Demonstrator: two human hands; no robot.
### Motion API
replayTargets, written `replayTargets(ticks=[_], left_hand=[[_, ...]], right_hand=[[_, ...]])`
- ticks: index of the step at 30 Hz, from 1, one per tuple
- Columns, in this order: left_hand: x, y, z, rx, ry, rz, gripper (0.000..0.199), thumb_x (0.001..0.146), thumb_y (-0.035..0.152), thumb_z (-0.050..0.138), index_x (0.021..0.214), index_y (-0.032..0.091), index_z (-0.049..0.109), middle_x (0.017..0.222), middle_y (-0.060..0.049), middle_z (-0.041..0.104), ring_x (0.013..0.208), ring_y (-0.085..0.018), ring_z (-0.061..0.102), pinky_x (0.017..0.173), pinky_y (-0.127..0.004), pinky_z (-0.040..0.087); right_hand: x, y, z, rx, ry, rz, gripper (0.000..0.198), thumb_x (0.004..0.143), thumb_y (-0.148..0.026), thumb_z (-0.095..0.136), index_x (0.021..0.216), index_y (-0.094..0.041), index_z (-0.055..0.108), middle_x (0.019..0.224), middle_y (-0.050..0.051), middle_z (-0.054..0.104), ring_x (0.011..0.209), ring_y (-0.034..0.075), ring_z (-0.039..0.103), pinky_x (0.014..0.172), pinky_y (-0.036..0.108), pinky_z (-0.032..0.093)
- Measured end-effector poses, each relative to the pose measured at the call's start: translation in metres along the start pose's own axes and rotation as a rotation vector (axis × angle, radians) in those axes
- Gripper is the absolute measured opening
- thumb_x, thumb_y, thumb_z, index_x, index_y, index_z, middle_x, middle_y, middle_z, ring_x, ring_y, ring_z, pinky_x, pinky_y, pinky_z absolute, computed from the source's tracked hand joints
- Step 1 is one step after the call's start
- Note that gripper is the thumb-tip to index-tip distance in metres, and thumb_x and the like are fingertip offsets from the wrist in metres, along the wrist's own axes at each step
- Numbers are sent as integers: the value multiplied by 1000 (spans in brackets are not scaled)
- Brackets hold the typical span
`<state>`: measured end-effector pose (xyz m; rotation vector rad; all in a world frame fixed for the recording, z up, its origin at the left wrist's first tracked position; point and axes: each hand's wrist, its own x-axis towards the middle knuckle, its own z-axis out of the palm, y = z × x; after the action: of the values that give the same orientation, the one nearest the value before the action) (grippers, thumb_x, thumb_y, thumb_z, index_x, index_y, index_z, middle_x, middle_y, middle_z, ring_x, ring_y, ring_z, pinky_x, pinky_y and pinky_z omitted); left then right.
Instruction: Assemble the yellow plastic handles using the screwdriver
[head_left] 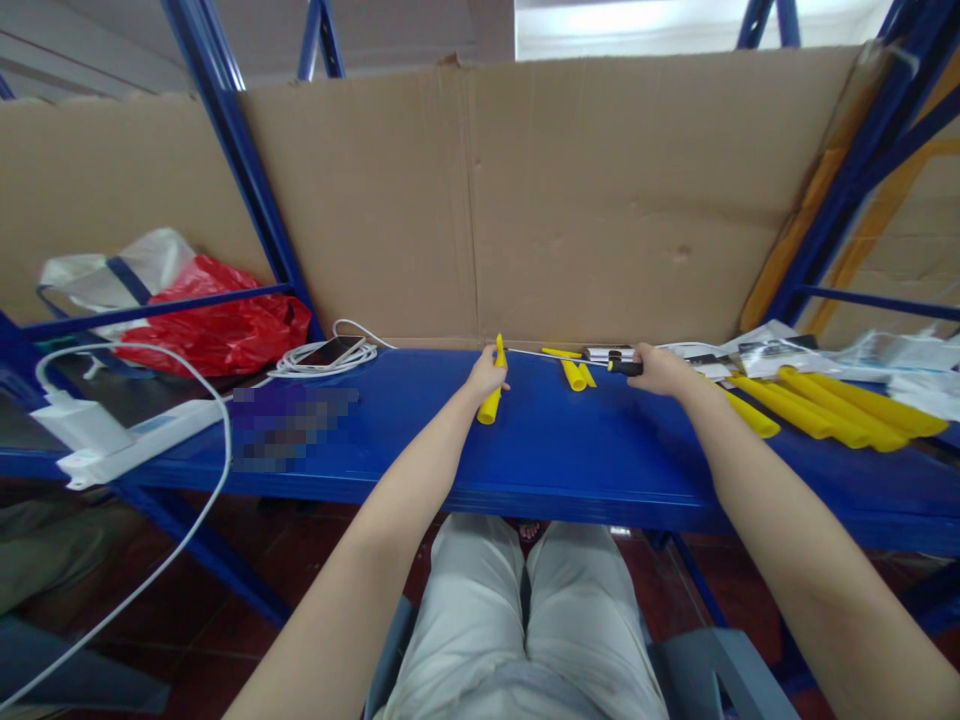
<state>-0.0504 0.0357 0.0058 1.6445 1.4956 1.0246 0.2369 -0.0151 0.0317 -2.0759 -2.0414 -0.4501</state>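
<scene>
My left hand (487,373) is closed around a yellow plastic tube (490,405), held tilted above the blue tabletop. In my right hand (660,370) is the black handle of a screwdriver (625,367). Its long thin metal shaft points left, and the tip reaches the tube near my left fingers; whether it goes into the tube I cannot tell. Between my hands, shorter yellow tube pieces (574,376) lie on the table.
Several long yellow tubes (840,410) and clear plastic packets (780,350) lie at the right. On the left are a white power strip (142,440), a coiled white cable (322,360) and a red plastic bag (217,320). Cardboard (600,200) stands along the back edge.
</scene>
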Motion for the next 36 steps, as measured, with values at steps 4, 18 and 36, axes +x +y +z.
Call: replayTargets(ticks=[4,18,36], left_hand=[[-1,1,0,-1,2,-2,49,89,13,47,135,26,34,122,-11,56,59,-9,65,43,-17,45],[-1,2,-1,1,-15,9,49,89,10,44,135,23,34,126,-12,54,55,-7,62,40,-16,43],[-4,4,0,5,-13,3,48,89,8,42,135,21,34,128,-12,53,50,-5,58,38,-17,40]], right_hand=[[-2,-2,-3,-1,-31,9,30,68,-29,58,97,-20,60,88,11,69,83,27,64,64,30,44],[2,2,0,-9,-17,-78,26,68,-28,58,92,-18,61,87,10,69,82,25,64,66,29,45],[1,1,-2,-19,-26,-58,26,71,-28,56,93,-17,66,96,13,69,91,27,64,73,30,45]])
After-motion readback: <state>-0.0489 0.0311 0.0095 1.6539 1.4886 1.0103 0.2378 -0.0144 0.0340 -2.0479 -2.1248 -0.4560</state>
